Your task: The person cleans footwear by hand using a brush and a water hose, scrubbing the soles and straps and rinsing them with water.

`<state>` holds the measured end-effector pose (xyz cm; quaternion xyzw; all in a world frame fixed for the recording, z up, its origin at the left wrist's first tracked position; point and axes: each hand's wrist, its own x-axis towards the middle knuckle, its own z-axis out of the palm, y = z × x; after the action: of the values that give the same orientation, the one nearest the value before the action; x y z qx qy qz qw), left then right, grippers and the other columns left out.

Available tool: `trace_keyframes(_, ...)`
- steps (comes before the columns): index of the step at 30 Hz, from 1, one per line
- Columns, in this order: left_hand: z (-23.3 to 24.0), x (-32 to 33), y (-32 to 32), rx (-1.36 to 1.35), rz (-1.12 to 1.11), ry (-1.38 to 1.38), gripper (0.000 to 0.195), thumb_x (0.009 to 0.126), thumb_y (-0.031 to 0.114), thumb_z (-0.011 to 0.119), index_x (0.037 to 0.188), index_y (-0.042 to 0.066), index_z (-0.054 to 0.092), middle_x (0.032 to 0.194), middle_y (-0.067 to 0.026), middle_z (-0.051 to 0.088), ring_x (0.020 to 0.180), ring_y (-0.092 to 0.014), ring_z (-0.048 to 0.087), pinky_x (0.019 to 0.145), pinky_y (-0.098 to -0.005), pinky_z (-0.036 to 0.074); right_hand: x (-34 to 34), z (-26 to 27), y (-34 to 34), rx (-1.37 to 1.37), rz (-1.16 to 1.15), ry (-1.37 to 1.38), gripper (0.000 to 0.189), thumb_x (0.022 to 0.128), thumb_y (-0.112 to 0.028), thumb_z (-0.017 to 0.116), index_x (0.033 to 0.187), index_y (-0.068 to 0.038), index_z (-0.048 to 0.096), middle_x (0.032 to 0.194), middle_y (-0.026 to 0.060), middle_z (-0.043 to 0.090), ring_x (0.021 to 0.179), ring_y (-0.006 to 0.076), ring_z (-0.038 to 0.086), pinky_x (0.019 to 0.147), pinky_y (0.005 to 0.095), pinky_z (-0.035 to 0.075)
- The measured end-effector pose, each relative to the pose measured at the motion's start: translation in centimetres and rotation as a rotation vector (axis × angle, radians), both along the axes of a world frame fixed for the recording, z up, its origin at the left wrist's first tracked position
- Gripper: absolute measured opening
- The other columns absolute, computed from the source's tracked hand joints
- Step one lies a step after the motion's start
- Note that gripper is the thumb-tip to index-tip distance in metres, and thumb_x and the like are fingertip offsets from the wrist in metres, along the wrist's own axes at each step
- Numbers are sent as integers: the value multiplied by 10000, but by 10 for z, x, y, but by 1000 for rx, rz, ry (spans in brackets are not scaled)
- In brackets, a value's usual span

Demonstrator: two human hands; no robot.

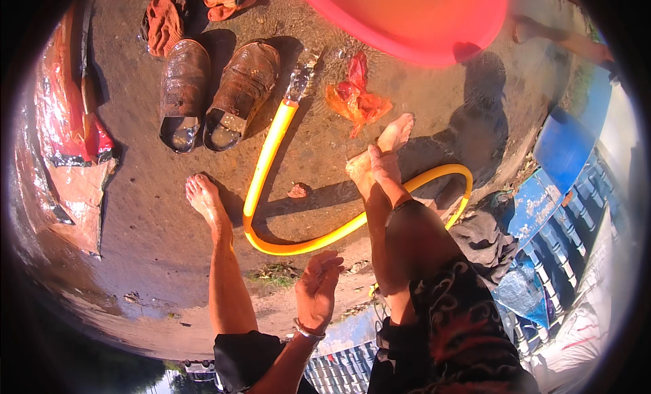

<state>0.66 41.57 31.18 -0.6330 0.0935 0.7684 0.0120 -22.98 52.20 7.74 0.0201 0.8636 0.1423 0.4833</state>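
Note:
Between my lower legs hangs my left hand [318, 292], a bangle at its wrist, its fingers slightly curled and nothing in it. Bent down to my right foot, my right hand [384, 165] lies against the ankle, its fingers partly hidden. A yellow hose [305, 247] curves over the wet ground between my bare feet, with water pouring from its end. Beside that end stand two wet brown shoes [184, 84]. A crumpled red and orange plastic bag [358, 101] lies beyond my right foot.
A large pink basin [432, 53] holds water at the top. Orange and dark gloves [165, 25] lie beyond the shoes. A small reddish stone [299, 190] sits inside the hose's bend. Wet sheeting [81, 185] lies left; dark cloth [483, 239] and a blue panel [564, 147] are right. Another person's limb shows upper right.

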Motion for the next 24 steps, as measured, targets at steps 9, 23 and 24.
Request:
trace_keyframes(9,9,-1,-7,71,-14,68,242,936,60,534,1171,25,583,1054,-90,670,941,-157,626,796,-265,471,30,58,81,-145,507,-115,909,907,-434,573,1446,98,71,1393,316,366,1321,408,369,993,477,424)
trace_keyframes(23,7,8,-9,170,-15,-29,270,934,118,545,1193,43,570,1081,-78,660,951,-178,634,801,-290,482,-18,41,107,-473,-70,-173,527,1001,-309,411,1414,-8,283,1381,291,417,1299,387,425,1007,411,386)
trace_keyframes(24,7,9,-7,169,-13,-11,276,936,141,555,1195,46,571,1077,-82,662,954,-179,635,799,-294,486,-19,49,114,-441,-24,-158,526,992,-309,425,1405,-11,290,1353,283,435,1270,385,443,991,413,393)
